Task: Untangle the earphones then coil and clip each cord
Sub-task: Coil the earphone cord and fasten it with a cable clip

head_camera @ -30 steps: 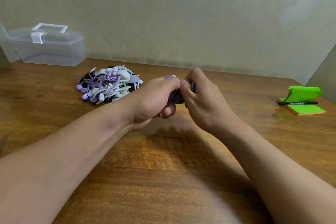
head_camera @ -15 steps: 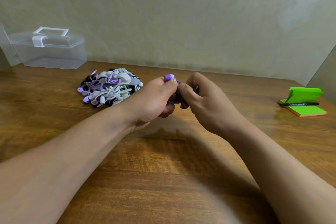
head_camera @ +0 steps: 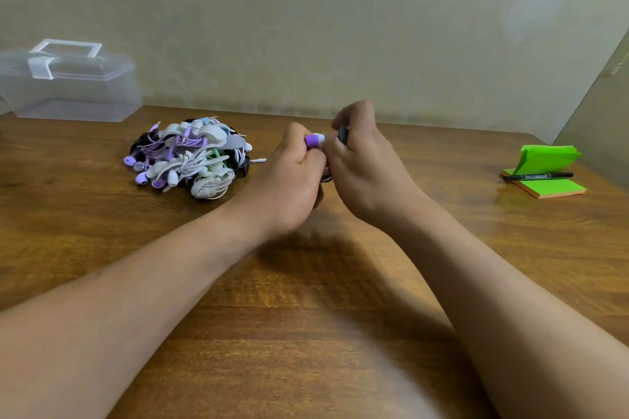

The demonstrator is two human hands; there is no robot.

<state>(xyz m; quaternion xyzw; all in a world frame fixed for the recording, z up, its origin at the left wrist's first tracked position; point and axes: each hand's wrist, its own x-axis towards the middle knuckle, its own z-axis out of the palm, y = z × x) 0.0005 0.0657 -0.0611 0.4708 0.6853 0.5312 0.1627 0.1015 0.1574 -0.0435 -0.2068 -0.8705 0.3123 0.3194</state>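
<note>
From my remote seat I see both bare forearms reaching in from the lower corners and meeting over the middle of the wooden table (head_camera: 340,333), wrists lifted clear of the wood. The left hand (head_camera: 292,180) is curled into a loose fist, knuckles up, its thumb and forefinger pinching a purple earbud (head_camera: 315,139) that pokes out at the top with a white tip facing right. The right hand (head_camera: 366,167) touches the left, fingers bent inward, and grips a dark piece (head_camera: 343,135) between thumb and forefinger just beside the earbud; I cannot tell whether it is a clip or a second bud. A bit of dark cord (head_camera: 326,177) shows low between the two hands. The pile of earphones (head_camera: 189,156) lies left of the left hand, near it but apart: white, lilac, black and green cords knotted together. Farther back left stands a clear plastic box (head_camera: 68,92); far right, a black marker (head_camera: 537,176) lies across a green sticky-note pad (head_camera: 548,185).
</note>
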